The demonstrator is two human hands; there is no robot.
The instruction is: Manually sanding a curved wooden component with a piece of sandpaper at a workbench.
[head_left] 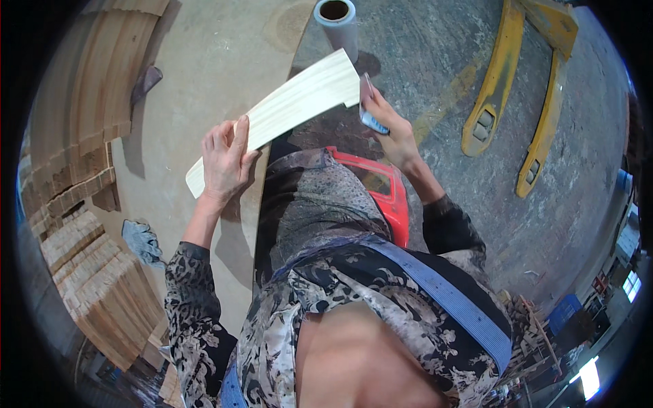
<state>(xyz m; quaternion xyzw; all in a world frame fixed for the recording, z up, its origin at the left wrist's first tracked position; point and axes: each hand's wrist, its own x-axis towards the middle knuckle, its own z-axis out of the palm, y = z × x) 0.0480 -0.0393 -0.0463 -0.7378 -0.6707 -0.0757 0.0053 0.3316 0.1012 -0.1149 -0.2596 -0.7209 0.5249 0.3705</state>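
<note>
A pale wooden board with a notch near its far right end lies slantwise over the edge of the worktable. My left hand is closed on the board's near left part, thumb and fingers across its top face. At the board's far right end, my right hand pinches a folded piece of sandpaper, brownish on one side and pale with blue print on the other. The sandpaper stands upright by the end edge; whether it touches the wood I cannot tell.
Stacked wooden pieces and another stack stand at left, near a grey glove and a curled brown piece. A stretch-film roll is at the far side. Yellow pallet-jack forks rest on the right floor; a red plastic stool is beneath me.
</note>
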